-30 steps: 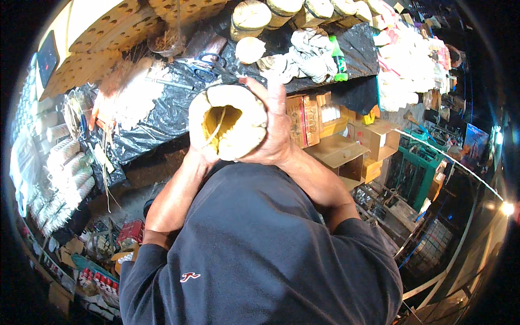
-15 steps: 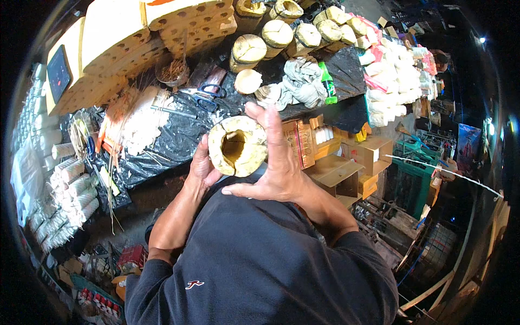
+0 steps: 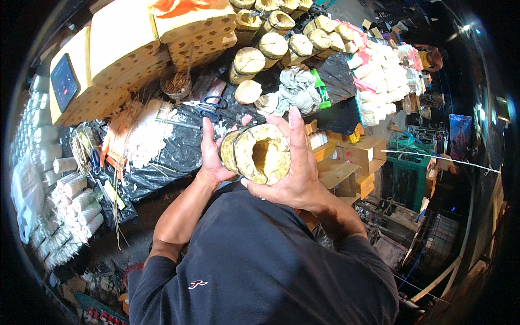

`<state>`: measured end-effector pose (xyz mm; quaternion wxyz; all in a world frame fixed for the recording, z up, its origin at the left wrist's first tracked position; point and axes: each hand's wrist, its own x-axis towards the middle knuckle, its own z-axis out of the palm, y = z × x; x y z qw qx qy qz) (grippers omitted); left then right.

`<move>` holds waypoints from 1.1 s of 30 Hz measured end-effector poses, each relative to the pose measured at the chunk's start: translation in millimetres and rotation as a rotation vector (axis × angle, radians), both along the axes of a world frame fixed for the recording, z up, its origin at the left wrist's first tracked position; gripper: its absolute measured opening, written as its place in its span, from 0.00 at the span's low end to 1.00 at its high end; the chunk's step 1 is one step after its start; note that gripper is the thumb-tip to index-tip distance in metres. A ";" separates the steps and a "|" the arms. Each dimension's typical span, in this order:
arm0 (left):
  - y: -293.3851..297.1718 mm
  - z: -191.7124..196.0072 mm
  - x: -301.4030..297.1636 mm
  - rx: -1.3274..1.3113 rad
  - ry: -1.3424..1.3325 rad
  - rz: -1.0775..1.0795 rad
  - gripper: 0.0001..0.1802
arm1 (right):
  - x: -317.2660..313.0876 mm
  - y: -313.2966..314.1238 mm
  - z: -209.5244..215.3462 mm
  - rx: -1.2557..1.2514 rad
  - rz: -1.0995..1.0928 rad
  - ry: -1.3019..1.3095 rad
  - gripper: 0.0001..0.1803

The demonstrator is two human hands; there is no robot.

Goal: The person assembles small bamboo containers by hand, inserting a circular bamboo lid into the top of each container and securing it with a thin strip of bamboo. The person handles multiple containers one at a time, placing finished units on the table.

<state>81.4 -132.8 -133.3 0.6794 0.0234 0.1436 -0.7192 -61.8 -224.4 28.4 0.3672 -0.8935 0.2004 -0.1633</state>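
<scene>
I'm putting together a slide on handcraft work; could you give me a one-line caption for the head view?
Both hands, left and right, cradle a hollow yellowish roll above a cluttered black-covered table.

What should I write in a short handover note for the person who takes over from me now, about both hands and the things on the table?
Left hand: grips the left side of the yellow roll, fingers up along its side.
Right hand: wraps the roll from the right and below, fingers spread over its top.
The roll: held in the air in front of the chest, its hollow end toward the camera.
On the black sheet: scissors, white scraps and thin sticks.
Done: similar rolls stand in a row behind.
Left: the held roll is not yet set down with the others.
</scene>
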 end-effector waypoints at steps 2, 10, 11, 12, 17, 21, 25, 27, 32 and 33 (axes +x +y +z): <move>-6.2 4.5 -0.8 -0.015 0.037 -0.006 0.61 | -2.6 -6.6 -3.2 -0.065 -0.013 0.008 0.83; -71.8 30.8 5.4 -0.002 0.033 0.027 0.60 | 2.7 -80.0 8.4 0.222 -0.140 -0.039 0.81; -89.9 26.7 6.6 0.005 -0.014 0.030 0.62 | 1.0 -101.8 15.4 0.062 -0.063 -0.002 0.85; -109.0 21.5 8.4 0.012 -0.060 0.024 0.64 | 8.9 -115.7 31.2 0.179 -0.173 0.025 0.85; -145.8 -10.1 8.7 0.317 -1.017 0.235 0.49 | 30.6 -248.8 50.8 0.022 -0.214 -0.193 0.78; -108.3 -3.5 11.1 0.291 -1.265 0.122 0.37 | 61.7 -367.4 31.3 -0.297 -0.306 -0.115 0.75; -82.8 -2.4 -2.8 0.404 -1.320 0.112 0.40 | 87.8 -450.7 -15.3 -0.445 -0.366 0.003 0.76; -79.0 2.3 -4.3 0.496 -1.418 0.069 0.41 | 94.0 -476.7 -38.6 -0.396 -0.358 0.014 0.77; -76.8 1.7 -10.6 0.726 -1.711 -0.052 0.42 | 106.1 -500.2 -87.4 -0.285 -0.297 0.036 0.76; -77.5 1.1 -11.2 0.747 -1.751 -0.062 0.41 | 108.4 -501.7 -95.5 -0.269 -0.284 0.039 0.75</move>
